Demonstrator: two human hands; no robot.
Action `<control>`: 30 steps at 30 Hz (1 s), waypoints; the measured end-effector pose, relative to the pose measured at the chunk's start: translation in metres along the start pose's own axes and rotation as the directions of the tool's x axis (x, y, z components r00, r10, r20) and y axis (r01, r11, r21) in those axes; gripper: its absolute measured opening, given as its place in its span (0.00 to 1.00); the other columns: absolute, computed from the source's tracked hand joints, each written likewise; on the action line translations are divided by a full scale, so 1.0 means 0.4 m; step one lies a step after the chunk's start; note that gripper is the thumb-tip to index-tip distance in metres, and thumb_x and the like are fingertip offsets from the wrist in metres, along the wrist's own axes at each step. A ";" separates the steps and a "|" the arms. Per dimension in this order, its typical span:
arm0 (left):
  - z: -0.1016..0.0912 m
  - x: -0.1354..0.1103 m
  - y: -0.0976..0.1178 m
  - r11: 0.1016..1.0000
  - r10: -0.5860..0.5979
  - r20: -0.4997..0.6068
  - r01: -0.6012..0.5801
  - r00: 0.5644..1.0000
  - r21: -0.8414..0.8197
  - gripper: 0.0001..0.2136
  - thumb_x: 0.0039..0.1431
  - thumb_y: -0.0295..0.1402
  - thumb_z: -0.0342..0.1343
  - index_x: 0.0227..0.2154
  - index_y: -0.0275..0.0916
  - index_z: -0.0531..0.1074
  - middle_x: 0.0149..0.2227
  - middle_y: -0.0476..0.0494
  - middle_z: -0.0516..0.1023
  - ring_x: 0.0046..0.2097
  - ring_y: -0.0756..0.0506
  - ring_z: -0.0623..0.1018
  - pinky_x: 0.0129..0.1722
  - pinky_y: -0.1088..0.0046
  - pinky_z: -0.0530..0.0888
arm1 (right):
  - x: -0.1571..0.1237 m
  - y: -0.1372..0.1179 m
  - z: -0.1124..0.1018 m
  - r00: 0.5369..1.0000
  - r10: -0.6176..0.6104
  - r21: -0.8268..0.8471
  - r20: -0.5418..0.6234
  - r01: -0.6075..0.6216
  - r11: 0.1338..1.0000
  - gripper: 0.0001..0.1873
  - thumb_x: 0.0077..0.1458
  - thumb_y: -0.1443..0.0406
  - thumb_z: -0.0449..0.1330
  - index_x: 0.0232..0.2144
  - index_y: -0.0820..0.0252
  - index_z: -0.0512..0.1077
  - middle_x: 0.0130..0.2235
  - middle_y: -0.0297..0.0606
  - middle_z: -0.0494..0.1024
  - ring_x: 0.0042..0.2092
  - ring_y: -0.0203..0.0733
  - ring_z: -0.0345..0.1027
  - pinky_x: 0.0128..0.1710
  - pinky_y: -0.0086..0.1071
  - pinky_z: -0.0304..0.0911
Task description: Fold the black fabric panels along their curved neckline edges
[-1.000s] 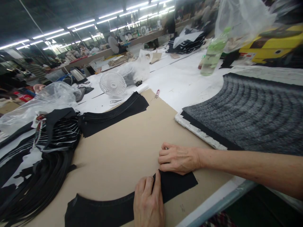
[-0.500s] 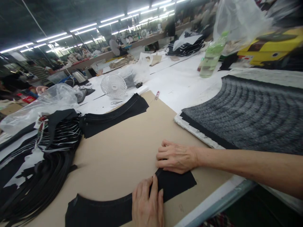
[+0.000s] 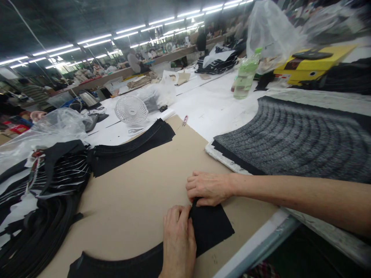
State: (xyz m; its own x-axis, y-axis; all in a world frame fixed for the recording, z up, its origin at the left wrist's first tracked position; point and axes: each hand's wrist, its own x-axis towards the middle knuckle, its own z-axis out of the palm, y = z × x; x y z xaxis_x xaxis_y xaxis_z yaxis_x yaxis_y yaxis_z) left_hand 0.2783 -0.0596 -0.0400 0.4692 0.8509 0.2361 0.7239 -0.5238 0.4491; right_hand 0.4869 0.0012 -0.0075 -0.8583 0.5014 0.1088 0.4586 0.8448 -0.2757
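Cardboard: two hands, one black strip

Head view, single camera: worn above the near edge of the surface, facing forward and down across it, with the far rows of the hall at the top. Range close: left hand and right hand low in frame, over the cardboard sheet.

Left hand and right hand pinch black fabric.
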 end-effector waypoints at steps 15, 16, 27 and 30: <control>0.056 -0.098 -0.027 0.928 0.293 -0.068 -0.267 0.954 0.260 0.21 0.62 0.23 0.46 0.58 0.33 0.63 0.46 0.37 0.76 0.45 0.43 0.75 0.43 0.65 0.73 | -0.070 -0.011 0.041 0.988 -0.103 -0.154 -0.118 0.085 0.984 0.09 0.61 0.70 0.49 0.39 0.59 0.69 0.36 0.38 0.74 0.39 0.41 0.62 0.45 0.40 0.49; 0.046 -0.083 -0.028 0.946 0.266 -0.058 -0.250 0.962 0.206 0.20 0.63 0.25 0.46 0.58 0.34 0.62 0.42 0.38 0.77 0.42 0.44 0.76 0.41 0.67 0.74 | -0.070 -0.010 0.039 0.989 -0.087 -0.149 -0.120 0.069 0.986 0.09 0.61 0.69 0.50 0.40 0.59 0.69 0.35 0.37 0.74 0.39 0.41 0.62 0.45 0.40 0.49; 0.056 -0.042 -0.024 0.936 0.274 -0.007 -0.265 0.962 0.231 0.19 0.60 0.21 0.45 0.53 0.36 0.68 0.43 0.39 0.74 0.43 0.45 0.74 0.42 0.67 0.72 | -0.071 0.004 0.038 0.988 -0.049 -0.161 -0.149 0.025 0.987 0.05 0.61 0.64 0.54 0.33 0.58 0.67 0.34 0.36 0.72 0.39 0.40 0.62 0.44 0.38 0.49; 0.055 -0.059 -0.026 0.895 0.326 -0.034 -0.296 0.945 0.333 0.21 0.60 0.21 0.45 0.55 0.36 0.67 0.46 0.39 0.74 0.46 0.43 0.73 0.45 0.65 0.70 | -0.076 0.006 0.041 0.984 -0.076 -0.163 -0.160 0.050 0.985 0.06 0.62 0.65 0.52 0.33 0.58 0.67 0.33 0.36 0.72 0.38 0.40 0.62 0.45 0.38 0.49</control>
State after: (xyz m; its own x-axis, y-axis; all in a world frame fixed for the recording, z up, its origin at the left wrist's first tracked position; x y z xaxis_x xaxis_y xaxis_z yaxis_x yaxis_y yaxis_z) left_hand 0.2707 -0.0750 -0.0692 0.6618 0.6348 0.3988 0.6773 -0.7343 0.0448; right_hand 0.5102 -0.0151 -0.0273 -0.8429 0.4589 0.2810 0.4466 0.8879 -0.1105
